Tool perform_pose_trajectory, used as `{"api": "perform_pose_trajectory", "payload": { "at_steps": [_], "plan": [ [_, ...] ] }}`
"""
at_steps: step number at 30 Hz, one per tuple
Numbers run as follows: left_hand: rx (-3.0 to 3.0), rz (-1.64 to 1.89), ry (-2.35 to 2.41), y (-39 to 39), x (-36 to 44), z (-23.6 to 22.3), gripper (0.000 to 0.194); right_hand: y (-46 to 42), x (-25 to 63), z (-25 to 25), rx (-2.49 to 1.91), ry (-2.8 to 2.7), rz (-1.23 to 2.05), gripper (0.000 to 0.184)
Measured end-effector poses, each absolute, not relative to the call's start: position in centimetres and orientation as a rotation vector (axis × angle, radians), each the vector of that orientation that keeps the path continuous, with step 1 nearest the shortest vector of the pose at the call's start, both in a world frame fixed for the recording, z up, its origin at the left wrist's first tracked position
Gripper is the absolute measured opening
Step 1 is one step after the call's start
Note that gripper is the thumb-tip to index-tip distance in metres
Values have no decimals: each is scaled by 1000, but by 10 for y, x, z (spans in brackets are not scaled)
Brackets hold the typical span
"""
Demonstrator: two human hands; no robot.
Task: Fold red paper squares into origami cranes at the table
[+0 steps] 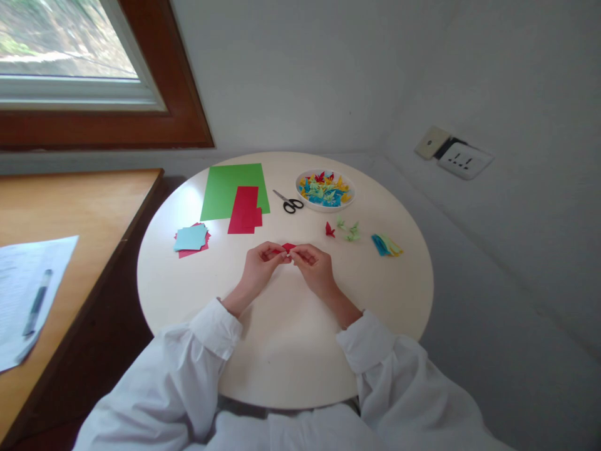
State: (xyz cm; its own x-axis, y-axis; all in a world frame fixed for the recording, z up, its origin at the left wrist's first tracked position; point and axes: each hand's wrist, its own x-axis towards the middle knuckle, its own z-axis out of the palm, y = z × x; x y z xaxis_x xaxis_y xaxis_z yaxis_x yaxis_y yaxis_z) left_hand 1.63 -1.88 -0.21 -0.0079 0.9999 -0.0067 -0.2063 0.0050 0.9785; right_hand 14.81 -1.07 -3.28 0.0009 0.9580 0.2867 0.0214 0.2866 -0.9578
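Observation:
Near the middle of the round white table [282, 351], a small piece of red paper [288, 247] is pinched between my two hands. My left hand [263, 263] grips its left side, thumb and fingers pressed together. The right side is pinched by my right hand [313, 265] in the same way. My fingers hide much of the paper, so its folds cannot be made out. To the right of my right hand lie a small red folded paper piece [330, 230] and several pale green folded pieces [351, 232].
Beyond my hands lie a green sheet [225, 188], red paper strips [244, 210], black-handled scissors [290, 203] and a white dish [325, 209] of colourful folded paper. Small paper squares [191, 238] are stacked left; coloured slips [387, 245] lie right. A wooden desk [107, 200] stands left.

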Motion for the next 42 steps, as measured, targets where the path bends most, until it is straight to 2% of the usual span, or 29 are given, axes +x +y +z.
{"api": "perform_pose_trajectory", "payload": {
  "at_steps": [13, 31, 42],
  "plan": [
    [1057, 1314, 1073, -19, 18, -4, 16, -16, 145, -24, -994, -1317, 964, 6],
    [1074, 1286, 1042, -18, 17, -6, 20, -15, 146, -24, -1047, -1306, 973, 11],
    [1072, 1221, 985, -19, 12, 0, 24, -13, 148, -24, -1001, -1228, 1095, 10]
  ]
}}
